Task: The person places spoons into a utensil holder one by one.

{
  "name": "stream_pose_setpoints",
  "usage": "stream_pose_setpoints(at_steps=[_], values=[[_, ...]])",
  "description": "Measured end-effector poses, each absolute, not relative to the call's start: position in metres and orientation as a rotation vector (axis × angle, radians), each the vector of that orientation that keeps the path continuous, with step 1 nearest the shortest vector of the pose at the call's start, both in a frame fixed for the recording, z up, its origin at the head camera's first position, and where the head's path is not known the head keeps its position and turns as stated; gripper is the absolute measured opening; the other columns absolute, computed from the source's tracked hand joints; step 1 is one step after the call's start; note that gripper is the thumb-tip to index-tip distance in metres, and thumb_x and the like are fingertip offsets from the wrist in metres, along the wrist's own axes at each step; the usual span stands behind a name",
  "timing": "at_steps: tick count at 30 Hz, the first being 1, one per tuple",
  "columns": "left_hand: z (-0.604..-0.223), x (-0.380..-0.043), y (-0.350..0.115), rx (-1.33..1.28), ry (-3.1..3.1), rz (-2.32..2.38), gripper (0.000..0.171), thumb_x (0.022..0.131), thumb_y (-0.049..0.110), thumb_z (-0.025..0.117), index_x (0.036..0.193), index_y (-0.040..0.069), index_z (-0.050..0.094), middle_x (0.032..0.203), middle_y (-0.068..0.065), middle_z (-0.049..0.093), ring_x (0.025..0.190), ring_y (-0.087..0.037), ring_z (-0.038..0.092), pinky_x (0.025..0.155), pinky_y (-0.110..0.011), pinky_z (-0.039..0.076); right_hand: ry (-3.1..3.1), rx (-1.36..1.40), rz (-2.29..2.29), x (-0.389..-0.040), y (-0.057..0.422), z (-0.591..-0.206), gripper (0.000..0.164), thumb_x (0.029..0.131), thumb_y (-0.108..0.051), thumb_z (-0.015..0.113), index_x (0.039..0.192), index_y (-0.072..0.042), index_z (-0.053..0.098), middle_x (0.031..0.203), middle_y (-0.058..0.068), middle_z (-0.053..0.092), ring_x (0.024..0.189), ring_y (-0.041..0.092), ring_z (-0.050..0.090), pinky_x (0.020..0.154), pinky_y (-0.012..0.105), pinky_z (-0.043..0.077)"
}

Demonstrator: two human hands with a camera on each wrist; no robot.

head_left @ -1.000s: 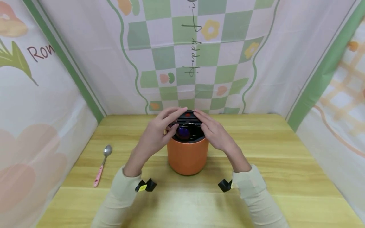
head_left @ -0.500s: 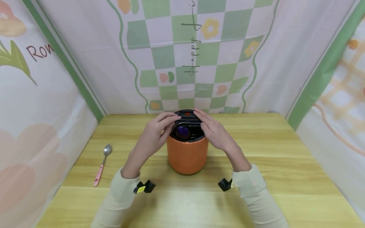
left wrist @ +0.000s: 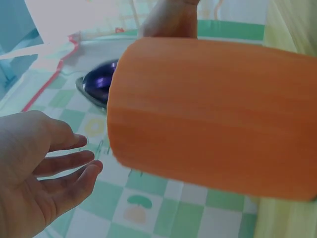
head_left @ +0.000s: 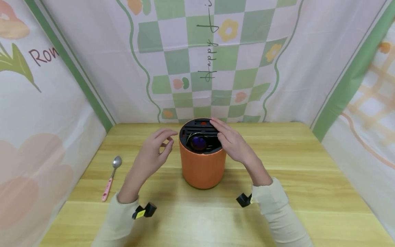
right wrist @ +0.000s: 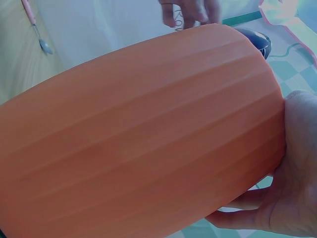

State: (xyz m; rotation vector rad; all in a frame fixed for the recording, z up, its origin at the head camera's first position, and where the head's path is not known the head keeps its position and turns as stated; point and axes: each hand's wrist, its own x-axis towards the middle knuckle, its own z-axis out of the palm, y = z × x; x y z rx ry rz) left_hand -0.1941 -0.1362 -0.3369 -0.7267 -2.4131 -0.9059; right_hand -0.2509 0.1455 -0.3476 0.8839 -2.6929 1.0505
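An orange round holder (head_left: 202, 171) stands upright on the table. Its black slotted top (head_left: 199, 128) carries a dark piece with a shiny purple round face (head_left: 198, 143) and thin gold rim, like a sunglasses lens. That purple face (left wrist: 99, 82) juts past the top in the left wrist view. My left hand (head_left: 151, 151) is in the air just left of the holder, thumb and fingers loosely bent, nothing between them. My right hand (head_left: 236, 144) rests against the holder's right rim, its fingers extended along the edge; some fingertips are hidden behind the holder in the right wrist view.
A spoon (head_left: 111, 178) with a pink handle lies on the wooden table (head_left: 293, 212) at the left. Printed cloth (head_left: 240, 68) walls the table in at the back and both sides. Black wrist cameras (head_left: 145, 210) sit at the sleeve cuffs.
My left hand has come off the holder's top and moved left and down, uncovering the slots and the purple piece. My right hand has stayed at the rim.
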Motion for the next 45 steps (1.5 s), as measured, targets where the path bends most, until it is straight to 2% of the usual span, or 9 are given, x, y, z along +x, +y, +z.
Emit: stream_pose_setpoints(at_steps=[9, 19, 29, 34, 38, 41, 45], values=[[-0.355, -0.180, -0.172, -0.557, -2.466, -0.880, 0.027, 0.095, 0.002, 0.060, 0.121, 0.001, 0.065, 0.119, -0.014, 0.068, 0.096, -0.025, 0.068, 0.076, -0.038, 0.062, -2.675, 0.897, 1.064, -0.251, 0.145, -0.348, 0.051, 0.104, -0.015, 0.029, 0.154, -0.006, 0.036, 0.164, 0.009, 0.028, 0.152, 0.031, 0.027, 0.122, 0.053, 0.026], [-0.384, -0.171, -0.212, -0.386, -2.514, -0.823, 0.027, 0.090, -0.006, 0.060, 0.116, -0.003, 0.066, 0.115, -0.019, 0.069, 0.091, -0.030, 0.069, 0.071, -0.038, 0.062, -2.668, 0.913, 1.057, -0.251, 0.145, -0.348, 0.051, 0.105, -0.016, 0.029, 0.154, -0.006, 0.035, 0.164, 0.008, 0.028, 0.152, 0.029, 0.026, 0.122, 0.051, 0.026], [-0.407, -0.166, -0.251, -0.197, -2.621, -0.815, 0.025, 0.087, -0.008, 0.060, 0.111, -0.010, 0.065, 0.107, -0.027, 0.068, 0.089, -0.038, 0.069, 0.076, -0.047, 0.061, -2.678, 0.902, 1.064, -0.250, 0.145, -0.348, 0.051, 0.105, -0.017, 0.029, 0.154, -0.007, 0.035, 0.164, 0.007, 0.028, 0.152, 0.028, 0.026, 0.123, 0.051, 0.026], [-0.416, -0.163, -0.268, -0.121, -2.709, -0.772, 0.020, 0.085, -0.006, 0.061, 0.104, -0.010, 0.064, 0.106, -0.030, 0.068, 0.089, -0.041, 0.069, 0.078, -0.051, 0.059, -2.677, 0.905, 1.066, -0.251, 0.145, -0.349, 0.051, 0.105, -0.017, 0.029, 0.154, -0.006, 0.036, 0.165, 0.008, 0.028, 0.152, 0.028, 0.025, 0.123, 0.051, 0.025], [-0.423, -0.159, -0.281, -0.012, -2.807, -0.736, 0.026, 0.087, 0.000, 0.060, 0.110, -0.012, 0.061, 0.110, -0.034, 0.065, 0.094, -0.045, 0.066, 0.082, -0.056, 0.056, -2.681, 0.906, 1.065, -0.251, 0.145, -0.349, 0.051, 0.105, -0.017, 0.029, 0.155, -0.006, 0.035, 0.165, 0.008, 0.027, 0.153, 0.028, 0.025, 0.123, 0.051, 0.025], [-0.429, -0.159, -0.289, 0.066, -2.871, -0.707, 0.037, 0.089, 0.005, 0.060, 0.119, -0.015, 0.058, 0.111, -0.036, 0.063, 0.097, -0.048, 0.063, 0.084, -0.060, 0.053, -2.688, 0.902, 1.063, -0.251, 0.145, -0.348, 0.051, 0.105, -0.016, 0.029, 0.155, -0.006, 0.035, 0.165, 0.008, 0.026, 0.153, 0.028, 0.024, 0.123, 0.051, 0.025], [-0.436, -0.160, -0.298, 0.106, -2.942, -0.659, 0.042, 0.088, 0.009, 0.059, 0.120, -0.018, 0.055, 0.109, -0.038, 0.060, 0.095, -0.049, 0.061, 0.083, -0.060, 0.051, -2.692, 0.895, 1.057, -0.251, 0.146, -0.348, 0.051, 0.105, -0.017, 0.029, 0.155, -0.007, 0.034, 0.165, 0.007, 0.027, 0.153, 0.028, 0.024, 0.123, 0.051, 0.025]])
